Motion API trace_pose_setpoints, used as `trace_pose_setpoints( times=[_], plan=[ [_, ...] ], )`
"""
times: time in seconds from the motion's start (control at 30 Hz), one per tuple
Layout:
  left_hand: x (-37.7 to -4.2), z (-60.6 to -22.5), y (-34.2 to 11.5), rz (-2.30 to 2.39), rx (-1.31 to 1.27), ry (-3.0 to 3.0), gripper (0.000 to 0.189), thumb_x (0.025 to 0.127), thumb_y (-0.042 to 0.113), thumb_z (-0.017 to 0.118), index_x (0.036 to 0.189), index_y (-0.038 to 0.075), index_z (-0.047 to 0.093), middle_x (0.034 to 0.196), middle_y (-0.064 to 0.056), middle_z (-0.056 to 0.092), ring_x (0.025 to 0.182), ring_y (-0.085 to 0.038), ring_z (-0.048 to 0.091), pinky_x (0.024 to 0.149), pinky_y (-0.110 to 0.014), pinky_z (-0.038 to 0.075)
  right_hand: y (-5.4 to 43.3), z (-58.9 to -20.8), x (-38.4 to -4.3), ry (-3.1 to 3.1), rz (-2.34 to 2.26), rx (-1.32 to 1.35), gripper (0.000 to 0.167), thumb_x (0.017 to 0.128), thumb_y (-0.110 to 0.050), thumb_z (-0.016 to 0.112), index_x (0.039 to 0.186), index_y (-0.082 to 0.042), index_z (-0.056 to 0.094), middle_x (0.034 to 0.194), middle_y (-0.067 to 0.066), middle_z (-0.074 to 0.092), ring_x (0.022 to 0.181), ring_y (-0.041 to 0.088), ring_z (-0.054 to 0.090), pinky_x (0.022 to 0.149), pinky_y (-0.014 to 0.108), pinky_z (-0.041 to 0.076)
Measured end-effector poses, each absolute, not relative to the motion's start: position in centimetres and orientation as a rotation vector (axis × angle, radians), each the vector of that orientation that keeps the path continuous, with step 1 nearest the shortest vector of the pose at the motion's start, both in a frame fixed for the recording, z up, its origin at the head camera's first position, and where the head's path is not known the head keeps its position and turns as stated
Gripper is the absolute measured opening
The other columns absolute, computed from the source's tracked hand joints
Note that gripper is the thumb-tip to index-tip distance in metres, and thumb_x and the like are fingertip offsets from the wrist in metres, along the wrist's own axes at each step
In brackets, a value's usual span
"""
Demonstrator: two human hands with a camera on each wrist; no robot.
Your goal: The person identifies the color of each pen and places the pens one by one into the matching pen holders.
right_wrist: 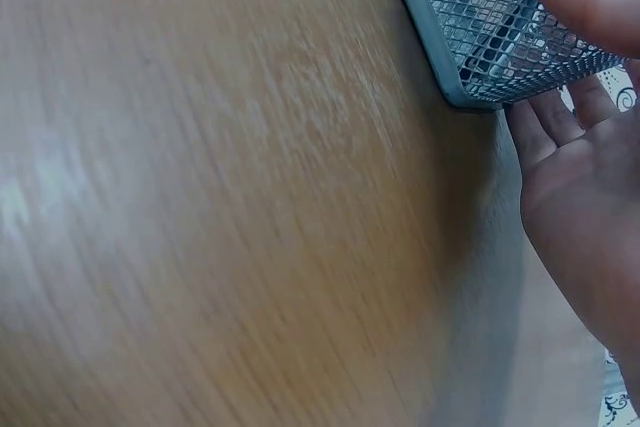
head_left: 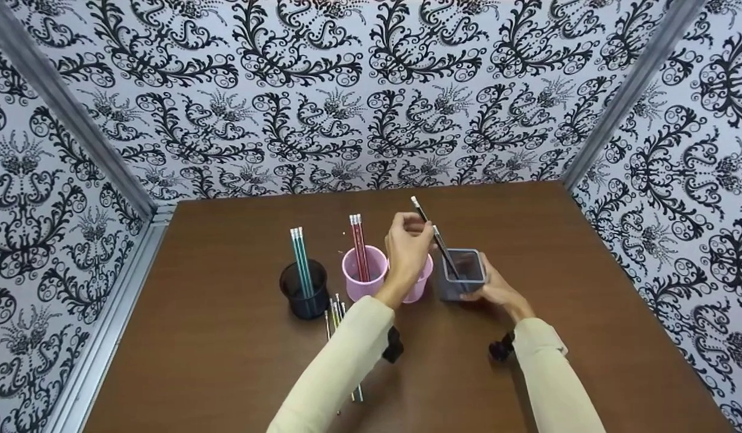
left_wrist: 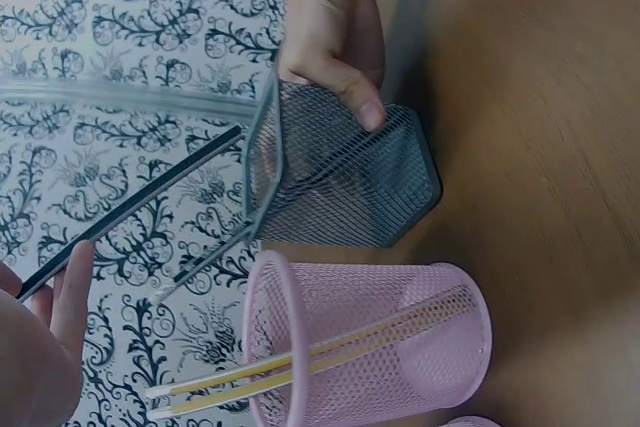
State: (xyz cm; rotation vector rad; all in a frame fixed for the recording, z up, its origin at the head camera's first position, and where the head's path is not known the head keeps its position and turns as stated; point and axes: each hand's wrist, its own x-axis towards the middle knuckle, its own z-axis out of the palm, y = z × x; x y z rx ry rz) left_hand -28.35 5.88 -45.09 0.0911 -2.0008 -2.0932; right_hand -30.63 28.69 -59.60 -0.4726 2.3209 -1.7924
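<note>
Left hand (head_left: 408,245) pinching a slim black pencil (left_wrist: 140,204) near the mouth of a square dark-grey wire-mesh cup (left_wrist: 350,215), which the right hand (head_left: 497,290) grips; a skewed angle could snag it (perhaps against the second dark pencil (head_left: 445,251) inside).

From the holder (head_left: 455,293) you are gripping, three cups (head_left: 366,291) are sitting toward nine o'clock, each holding pencils (head_left: 358,246); loose pencils (head_left: 335,313) are lying toward eight.
</note>
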Motion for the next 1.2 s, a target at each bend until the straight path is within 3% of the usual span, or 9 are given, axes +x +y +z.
trace_pose_setpoints(
  times=[0.2, 0.37, 0.53, 0.77, 1.0, 1.2],
  plan=[
    [-28.9, -46.5, 6.0, -2.01, 0.114, -2.03, 0.023, 0.087, 0.005, 0.066, 0.108, 0.002, 0.058, 0.091, -0.015, 0.074, 0.072, -0.016, 0.072, 0.058, -0.025, 0.059, 28.3, -59.5, -30.5, 2.291, -1.789, -0.448, 0.097, 0.065, 0.013, 0.074, 0.149, -0.002, 0.027, 0.131, 0.011, 0.053, 0.105, 0.013, 0.056, 0.085, 0.023, 0.053],
    [-29.0, -47.9, 5.8, -2.008, 0.166, -2.042, 0.02, 0.086, 0.002, 0.066, 0.104, 0.001, 0.059, 0.088, -0.014, 0.073, 0.065, -0.018, 0.07, 0.057, -0.025, 0.058, 28.2, -59.6, -30.5, 2.269, -1.828, -0.447, 0.101, 0.062, 0.015, 0.077, 0.149, 0.002, 0.027, 0.128, 0.002, 0.057, 0.105, 0.009, 0.057, 0.086, 0.022, 0.052],
    [-28.7, -48.6, 6.1, -1.992, 0.198, -2.152, 0.019, 0.086, 0.004, 0.069, 0.103, 0.0, 0.063, 0.09, -0.013, 0.075, 0.067, -0.018, 0.073, 0.058, -0.023, 0.058, 28.3, -60.0, -30.6, 2.289, -1.823, -0.429, 0.102, 0.06, 0.017, 0.077, 0.149, 0.0, 0.029, 0.13, 0.004, 0.057, 0.106, 0.008, 0.057, 0.087, 0.023, 0.052],
    [-28.3, -49.3, 7.3, -1.949, 0.244, -2.232, 0.018, 0.085, 0.007, 0.07, 0.101, -0.001, 0.069, 0.09, -0.012, 0.077, 0.065, -0.017, 0.074, 0.054, -0.023, 0.057, 28.4, -59.8, -30.4, 2.252, -1.814, -0.4, 0.101, 0.064, 0.016, 0.076, 0.15, 0.001, 0.025, 0.139, 0.029, 0.049, 0.107, 0.007, 0.057, 0.076, 0.029, 0.058],
    [-27.8, -50.2, 8.5, -1.971, 0.208, -2.262, 0.015, 0.084, 0.003, 0.069, 0.097, -0.004, 0.072, 0.086, -0.014, 0.076, 0.06, -0.018, 0.072, 0.049, -0.021, 0.055, 28.5, -59.5, -30.3, 2.282, -1.799, -0.351, 0.101, 0.066, 0.015, 0.077, 0.151, -0.001, 0.026, 0.135, 0.016, 0.054, 0.106, 0.004, 0.056, 0.082, 0.025, 0.055],
    [-27.8, -50.5, 8.8, -2.003, 0.201, -2.325, 0.016, 0.085, 0.004, 0.068, 0.098, -0.004, 0.073, 0.082, -0.013, 0.075, 0.064, -0.023, 0.074, 0.049, -0.023, 0.056, 28.5, -59.3, -30.3, 2.304, -1.779, -0.346, 0.101, 0.066, 0.016, 0.076, 0.152, -0.001, 0.025, 0.136, 0.02, 0.053, 0.104, 0.005, 0.057, 0.084, 0.022, 0.053]
  ],
)
